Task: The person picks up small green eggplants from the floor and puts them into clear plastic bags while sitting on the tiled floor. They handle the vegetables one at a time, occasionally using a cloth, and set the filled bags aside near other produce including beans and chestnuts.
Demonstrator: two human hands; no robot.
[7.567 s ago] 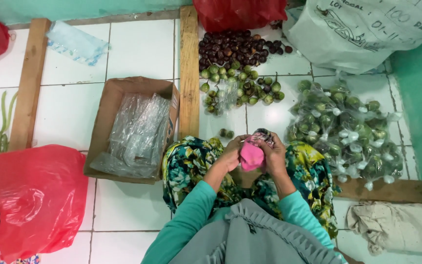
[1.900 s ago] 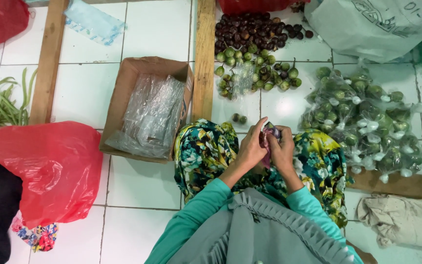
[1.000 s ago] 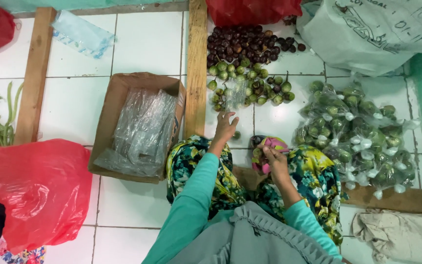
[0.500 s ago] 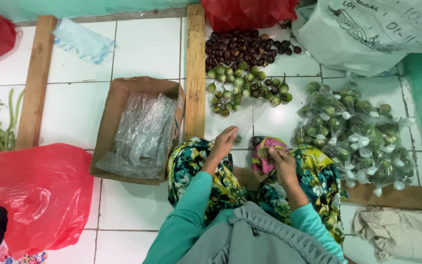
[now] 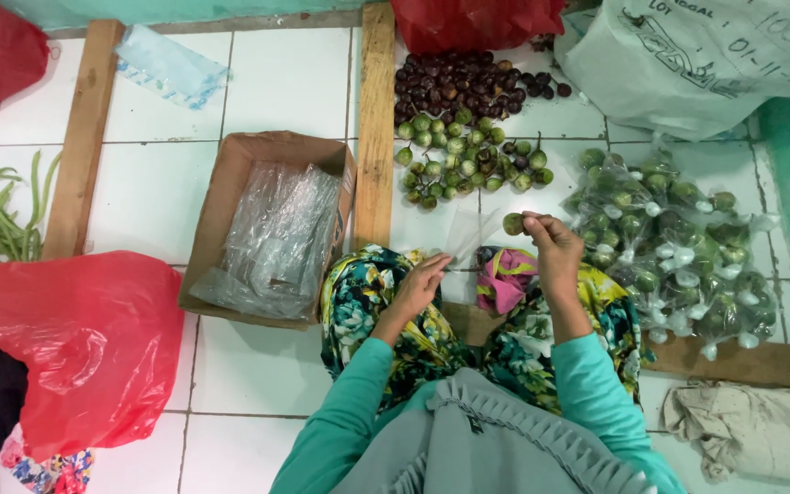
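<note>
The small round fruits [image 5: 468, 163] are green; the pile [image 5: 468, 84] behind them is dark maroon. The floor [image 5: 148, 201] tiles are white, the plastic bag [image 5: 75, 338] red, the box [image 5: 230, 192] brown. The skirt [image 5: 368, 302] carries a green, yellow and black floral pattern; the sleeves [image 5: 340, 430] are teal.

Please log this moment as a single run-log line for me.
left hand: holds clear bag | right hand: holds green fruit at bag mouth | loose fruit pile ahead | filled bags to right
</note>
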